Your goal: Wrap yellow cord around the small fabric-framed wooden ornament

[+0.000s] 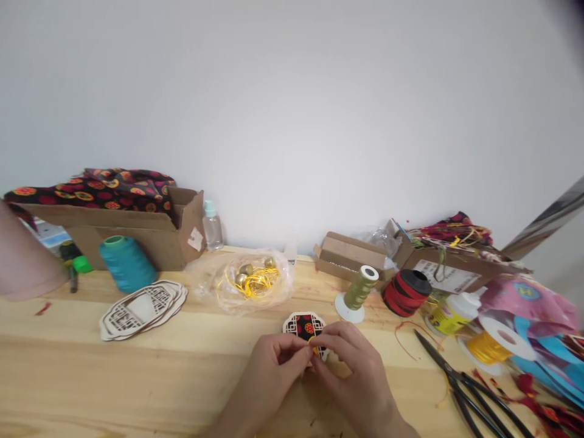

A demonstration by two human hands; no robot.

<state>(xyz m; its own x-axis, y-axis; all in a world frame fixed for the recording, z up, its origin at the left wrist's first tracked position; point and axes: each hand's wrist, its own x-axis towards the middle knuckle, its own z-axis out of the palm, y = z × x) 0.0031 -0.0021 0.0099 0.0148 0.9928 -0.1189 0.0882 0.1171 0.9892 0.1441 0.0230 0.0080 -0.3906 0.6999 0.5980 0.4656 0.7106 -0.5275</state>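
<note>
Low in the middle of the head view, my left hand and my right hand meet, thumbs and forefingers pinched together. Between the fingertips runs a yellow cord, bent in a small loop. Just behind and partly under the fingers is a cut-out wooden ornament with dark floral fabric showing in its middle; its lower part is hidden by my hands. A clear plastic bag of brass bells with yellow cords lies beyond them.
Stacked wooden cut-outs and a teal thread cone stand left. On the right are an olive thread spool, a red ribbon roll, a glue bottle, a yellow cord spool and black scissors.
</note>
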